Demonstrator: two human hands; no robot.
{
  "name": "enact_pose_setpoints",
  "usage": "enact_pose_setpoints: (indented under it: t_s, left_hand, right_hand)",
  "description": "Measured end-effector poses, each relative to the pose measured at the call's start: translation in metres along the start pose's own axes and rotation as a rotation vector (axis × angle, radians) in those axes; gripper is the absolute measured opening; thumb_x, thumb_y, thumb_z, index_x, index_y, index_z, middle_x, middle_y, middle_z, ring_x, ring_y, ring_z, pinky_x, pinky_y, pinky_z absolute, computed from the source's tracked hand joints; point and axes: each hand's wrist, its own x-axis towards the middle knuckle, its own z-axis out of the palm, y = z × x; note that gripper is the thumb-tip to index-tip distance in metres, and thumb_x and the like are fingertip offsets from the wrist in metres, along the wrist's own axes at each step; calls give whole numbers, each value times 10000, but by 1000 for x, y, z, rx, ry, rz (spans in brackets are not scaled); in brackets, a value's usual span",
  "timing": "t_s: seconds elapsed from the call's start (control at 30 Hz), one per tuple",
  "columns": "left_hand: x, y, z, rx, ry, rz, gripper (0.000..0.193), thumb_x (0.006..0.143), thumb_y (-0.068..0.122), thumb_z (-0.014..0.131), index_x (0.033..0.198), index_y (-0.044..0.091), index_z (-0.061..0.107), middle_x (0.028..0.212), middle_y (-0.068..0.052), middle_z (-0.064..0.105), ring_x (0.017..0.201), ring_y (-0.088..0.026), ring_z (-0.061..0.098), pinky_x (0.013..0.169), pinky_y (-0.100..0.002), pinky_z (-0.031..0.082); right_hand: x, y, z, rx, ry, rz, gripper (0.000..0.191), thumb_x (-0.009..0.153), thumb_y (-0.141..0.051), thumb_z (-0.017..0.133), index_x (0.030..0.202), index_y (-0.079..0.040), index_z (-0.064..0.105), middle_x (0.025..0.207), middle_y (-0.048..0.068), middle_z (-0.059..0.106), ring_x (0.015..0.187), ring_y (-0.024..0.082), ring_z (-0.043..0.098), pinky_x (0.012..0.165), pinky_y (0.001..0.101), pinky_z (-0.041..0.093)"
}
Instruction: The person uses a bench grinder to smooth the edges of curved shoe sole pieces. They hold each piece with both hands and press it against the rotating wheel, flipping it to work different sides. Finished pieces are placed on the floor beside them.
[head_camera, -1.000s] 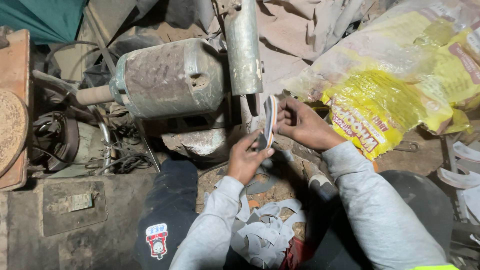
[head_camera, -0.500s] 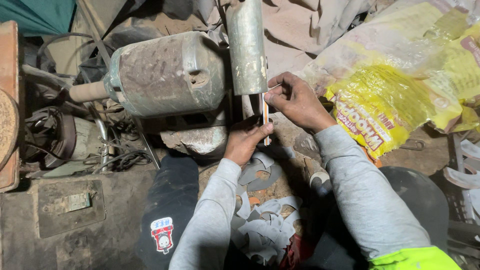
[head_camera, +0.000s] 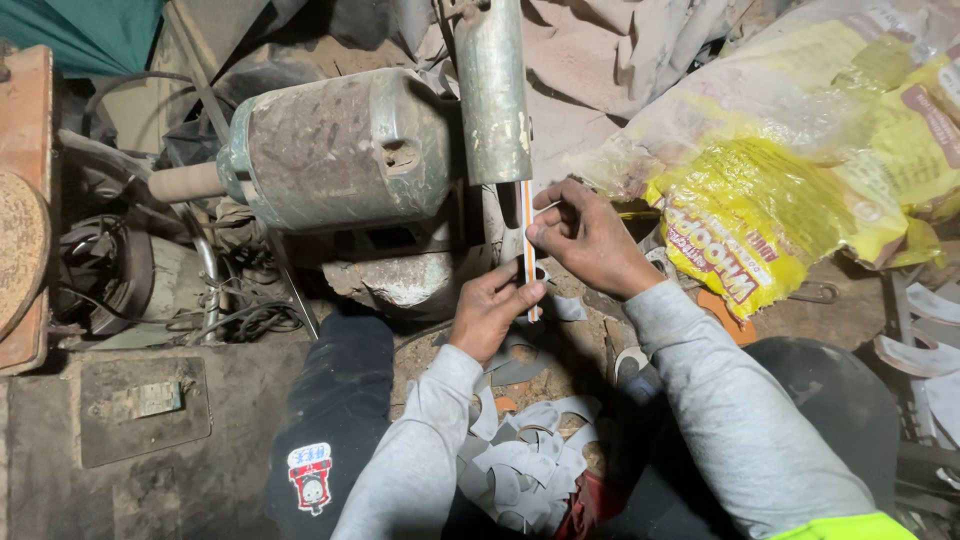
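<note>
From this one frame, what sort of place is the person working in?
Probably a small, cluttered workshop with work done at floor level. A dusty electric motor sits beside a metal guard, pale cut scraps litter the ground, and both hands, left and right, hold a thin flat piece edge-on below the guard.
</note>
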Motion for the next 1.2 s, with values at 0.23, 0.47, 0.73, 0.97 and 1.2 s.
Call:
enact_pose_setpoints:
  t_s: [0.23,0.47,0.73,0.97,1.2]
  left_hand:
    - [-20,-18,3,-40,-42,37,526,953,140,779,1393,-97,613,1150,-116,692,973,-160,645,822,-315,579]
    - [-27,-25,12,461,205,202,675,764,10,831,1389,5,576,1362,-83,612,1172,-203,627,987,-329,560]
    - [-4,-7,0,508,155,83,727,775,81,831,1437,39,535,1408,-101,573,1233,-236,616,994,-380,584]
    - [15,-15,-14,81,-37,66,692,854,139,823,1458,-52,543,1345,-148,657,1255,-252,616,1040,-349,539]
    - [-7,-8,-1,663,199,222,706,750,18,836,1406,-20,580,1377,-136,621,1202,-251,651,968,-349,574]
  right_hand:
    - [-22,-14,5,18,-31,23,309,900,-119,706,1164,-15,583,931,51,698,829,81,670,729,264,592]
    - [-31,-21,-22,-270,-264,-34,370,841,-122,795,1118,2,582,935,59,657,868,109,602,789,286,541]
    - [-12,-10,-22,161,-231,-38,341,867,-38,719,1173,4,576,1001,16,640,943,84,614,859,260,539]
    - [3,-10,-2,94,-46,-1,273,897,-48,710,1136,-16,581,943,12,659,876,71,635,793,243,562]
    - [-10,-16,-27,-55,-314,69,309,841,-17,747,1112,-17,598,898,-14,584,836,61,522,764,239,500]
